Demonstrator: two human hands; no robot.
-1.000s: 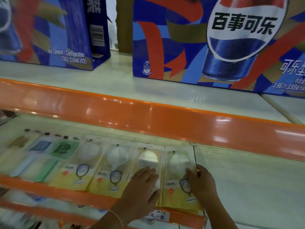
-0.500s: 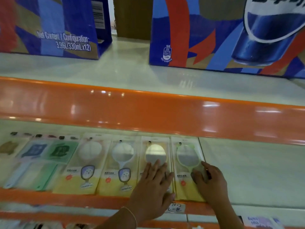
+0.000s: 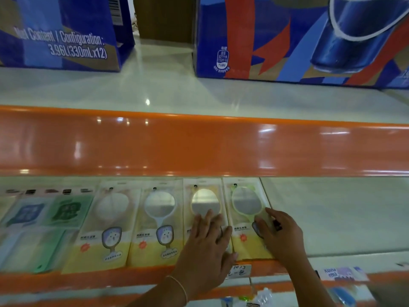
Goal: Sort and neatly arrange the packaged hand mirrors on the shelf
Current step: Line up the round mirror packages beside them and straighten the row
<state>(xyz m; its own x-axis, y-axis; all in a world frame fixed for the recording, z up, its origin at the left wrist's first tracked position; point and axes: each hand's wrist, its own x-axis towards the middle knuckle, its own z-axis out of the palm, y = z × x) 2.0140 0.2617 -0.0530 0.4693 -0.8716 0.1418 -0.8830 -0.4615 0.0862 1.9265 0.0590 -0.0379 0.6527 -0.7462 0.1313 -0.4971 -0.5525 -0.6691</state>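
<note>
Your left hand lies flat, palm down, on the third mirror pack in the row, its fingers straight and slightly spread over the lower half of the pack. It presses and grips nothing. A thin bracelet circles that wrist.

Your right hand rests on the lower right part of the fourth mirror pack, the last one on the right. Its fingers bend loosely over the pack's right edge and the thumb lies on the clear front; you cannot tell whether they actually pinch the edge or only rest against it.

The four mirror packs lie flat, side by side on the lower shelf, handles toward you and round glass toward the back. The first pack and the second pack sit to the left of your hands, edges touching or nearly so. The third and fourth are just beside each other with a narrow seam between them.

Further left lie a green pack and a blue pack, blurred. A handwritten price tag is fixed to the orange front rail just below your left hand. On the upper shelf stand two large blue drink cartons, one at left and one at right, well apart.
</note>
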